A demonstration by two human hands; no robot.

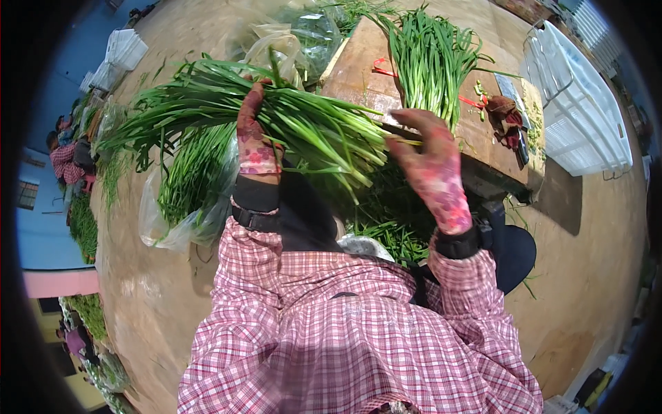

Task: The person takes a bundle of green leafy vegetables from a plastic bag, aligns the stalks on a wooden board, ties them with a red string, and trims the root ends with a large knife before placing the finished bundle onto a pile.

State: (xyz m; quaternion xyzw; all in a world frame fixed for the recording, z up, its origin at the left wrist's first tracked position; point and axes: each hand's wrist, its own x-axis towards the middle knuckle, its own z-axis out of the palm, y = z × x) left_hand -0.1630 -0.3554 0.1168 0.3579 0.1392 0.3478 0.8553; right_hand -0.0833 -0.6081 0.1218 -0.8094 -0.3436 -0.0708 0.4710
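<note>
head view: glossy, slender green leaves (pixel 310 119)

A wooden bench (pixel 355 62) carries a bundle of long green stalks (pixel 429 69), red ribbon (pixel 473 103) and a dark red cloth (pixel 505 121)

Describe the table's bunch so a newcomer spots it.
Find the table left of the white crate. On it, left of the dark red cloth, lies the bunch. Unlike the held bunch, its leaves point up the picture, not left.
</note>
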